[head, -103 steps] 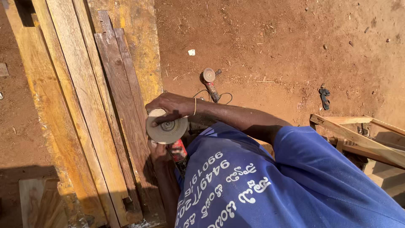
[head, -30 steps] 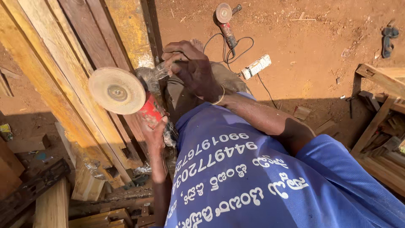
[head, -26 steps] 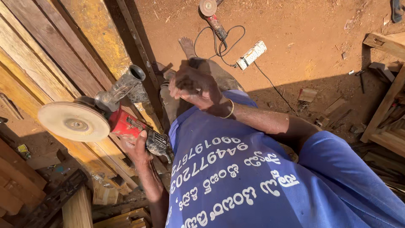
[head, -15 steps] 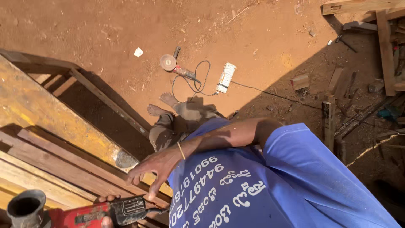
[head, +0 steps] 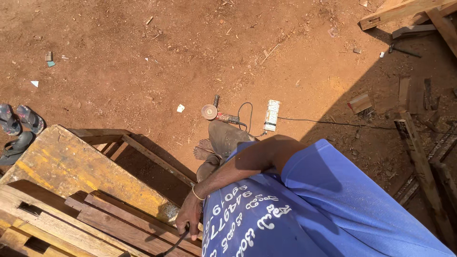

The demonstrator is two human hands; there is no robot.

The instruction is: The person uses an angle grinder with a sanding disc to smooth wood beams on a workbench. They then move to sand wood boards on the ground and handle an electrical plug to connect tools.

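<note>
My right hand (head: 188, 220) hangs low beside my blue shirt, at the near edge of the stacked wooden planks (head: 119, 221). Its fingers are curled around a thin black cable (head: 177, 242) that runs down out of the picture. A thin bangle sits on that wrist. My left hand is out of view, and so is the red angle grinder seen earlier. The planks lie on a worn yellow wooden bench (head: 71, 164). My bare feet (head: 204, 153) stand on the red earth beside it.
A second angle grinder (head: 210, 112) lies on the ground, its cord running to a white power strip (head: 272, 115). Sandals (head: 16, 124) sit at the far left. Long timbers (head: 419, 159) and wood scraps lie at the right, with a wooden frame (head: 400, 12) at the top right.
The view has swung away from the bench. The red grinder and my left hand have dropped out of the picture. My right hand has come down and closed on the black cable.
</note>
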